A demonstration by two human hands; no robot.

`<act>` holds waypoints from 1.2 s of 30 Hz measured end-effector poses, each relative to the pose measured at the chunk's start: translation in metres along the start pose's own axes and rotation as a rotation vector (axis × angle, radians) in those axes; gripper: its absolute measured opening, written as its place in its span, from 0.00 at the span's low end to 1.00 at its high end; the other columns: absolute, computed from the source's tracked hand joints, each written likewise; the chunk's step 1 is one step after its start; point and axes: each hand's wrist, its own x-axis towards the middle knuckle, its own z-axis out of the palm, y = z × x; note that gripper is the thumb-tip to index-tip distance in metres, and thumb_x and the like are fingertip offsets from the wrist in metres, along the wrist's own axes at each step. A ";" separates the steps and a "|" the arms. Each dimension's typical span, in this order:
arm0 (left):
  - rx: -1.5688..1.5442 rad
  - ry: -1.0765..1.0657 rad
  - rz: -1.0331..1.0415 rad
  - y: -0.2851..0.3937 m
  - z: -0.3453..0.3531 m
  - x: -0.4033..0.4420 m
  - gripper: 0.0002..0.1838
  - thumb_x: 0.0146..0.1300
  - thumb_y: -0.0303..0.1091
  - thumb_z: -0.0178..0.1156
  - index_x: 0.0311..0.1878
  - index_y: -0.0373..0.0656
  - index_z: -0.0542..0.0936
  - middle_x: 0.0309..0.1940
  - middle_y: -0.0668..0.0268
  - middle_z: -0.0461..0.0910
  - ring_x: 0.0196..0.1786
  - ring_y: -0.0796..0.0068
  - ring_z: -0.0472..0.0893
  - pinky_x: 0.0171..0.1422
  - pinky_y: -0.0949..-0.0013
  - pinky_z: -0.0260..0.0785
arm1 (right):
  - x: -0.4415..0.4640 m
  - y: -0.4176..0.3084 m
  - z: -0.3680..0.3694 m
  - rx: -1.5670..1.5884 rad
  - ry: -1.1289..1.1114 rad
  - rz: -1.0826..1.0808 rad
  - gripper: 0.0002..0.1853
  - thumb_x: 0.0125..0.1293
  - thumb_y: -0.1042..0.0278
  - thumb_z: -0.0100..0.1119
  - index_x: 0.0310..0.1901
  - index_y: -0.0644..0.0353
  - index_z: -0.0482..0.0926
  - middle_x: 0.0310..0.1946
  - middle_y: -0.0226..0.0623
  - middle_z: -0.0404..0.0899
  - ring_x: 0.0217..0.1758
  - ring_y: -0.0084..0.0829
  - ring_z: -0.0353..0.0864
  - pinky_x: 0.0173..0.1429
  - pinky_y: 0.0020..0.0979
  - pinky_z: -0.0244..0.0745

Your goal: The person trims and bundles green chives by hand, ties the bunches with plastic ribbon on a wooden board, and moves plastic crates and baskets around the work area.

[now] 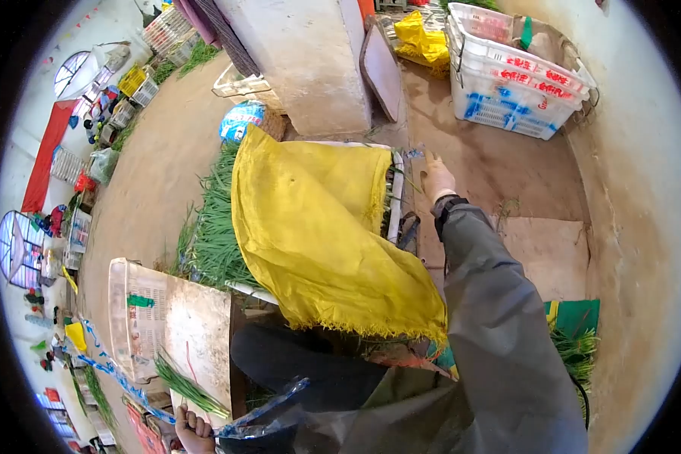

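Note:
In the lower left, my left hand (194,433) is closed around a blue-and-clear plastic strip (121,376). One length of the strip rises to the upper left, and another trails right across my dark trouser leg. My right hand (436,178) is stretched out past the far right side of the crate, fingers extended, beside a small bluish scrap of plastic (415,153). Between my hands, a yellow woven cloth (310,204) covers much of a pile of long green stalks (218,227) on a white-framed crate (396,198).
A small bunch of green stalks (193,387) lies on a pale board (197,325) by a white crate (132,325). Stacked white baskets (507,91) stand against the right wall. A pillar (303,60) rises ahead. People and produce line the far left.

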 end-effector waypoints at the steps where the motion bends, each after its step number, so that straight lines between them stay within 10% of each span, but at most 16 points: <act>1: -0.010 0.013 0.000 -0.001 -0.004 -0.002 0.09 0.83 0.39 0.53 0.45 0.47 0.77 0.18 0.75 0.57 0.16 0.81 0.51 0.19 0.71 0.43 | 0.005 -0.011 -0.004 -0.012 0.007 -0.043 0.37 0.66 0.76 0.61 0.77 0.48 0.63 0.75 0.49 0.68 0.66 0.52 0.81 0.65 0.49 0.80; 5: -0.048 0.061 0.003 -0.006 -0.019 -0.009 0.11 0.83 0.40 0.54 0.45 0.46 0.77 0.17 0.76 0.57 0.15 0.81 0.50 0.18 0.70 0.42 | 0.037 -0.023 0.010 -0.044 -0.039 -0.153 0.37 0.67 0.75 0.57 0.78 0.47 0.63 0.78 0.43 0.65 0.66 0.52 0.81 0.63 0.49 0.81; 10: -0.048 0.069 0.015 -0.013 -0.028 -0.008 0.11 0.81 0.42 0.56 0.46 0.46 0.79 0.17 0.77 0.56 0.15 0.81 0.51 0.19 0.70 0.42 | 0.060 0.000 0.041 -0.153 -0.141 -0.164 0.11 0.65 0.70 0.59 0.46 0.56 0.89 0.44 0.48 0.89 0.54 0.52 0.87 0.57 0.49 0.83; 15: -0.045 0.067 0.011 -0.012 -0.018 -0.003 0.10 0.80 0.42 0.58 0.47 0.46 0.79 0.18 0.77 0.57 0.16 0.81 0.51 0.20 0.71 0.42 | 0.029 0.031 0.007 -0.184 -0.097 -0.111 0.10 0.64 0.65 0.63 0.42 0.57 0.89 0.44 0.52 0.88 0.52 0.57 0.86 0.57 0.52 0.81; 23: -0.063 0.007 0.040 -0.025 -0.045 0.054 0.09 0.82 0.41 0.55 0.53 0.49 0.80 0.21 0.78 0.58 0.15 0.84 0.50 0.16 0.73 0.41 | -0.199 0.286 -0.055 -0.472 -0.427 0.327 0.13 0.63 0.63 0.64 0.44 0.60 0.90 0.47 0.55 0.88 0.52 0.57 0.87 0.58 0.52 0.82; 28: -0.014 -0.009 0.050 -0.024 0.003 0.047 0.12 0.73 0.42 0.65 0.51 0.47 0.81 0.22 0.77 0.63 0.19 0.82 0.57 0.21 0.74 0.46 | -0.307 0.387 0.002 -0.297 -0.458 0.206 0.12 0.62 0.69 0.66 0.47 0.60 0.88 0.42 0.54 0.89 0.48 0.48 0.90 0.52 0.45 0.82; 36: -0.151 -0.331 0.161 -0.013 0.052 0.018 0.24 0.68 0.27 0.60 0.67 0.41 0.76 0.40 0.68 0.76 0.37 0.73 0.71 0.44 0.68 0.65 | -0.176 0.035 -0.101 0.371 0.057 -0.155 0.07 0.64 0.72 0.61 0.40 0.66 0.80 0.33 0.56 0.81 0.40 0.57 0.82 0.45 0.49 0.76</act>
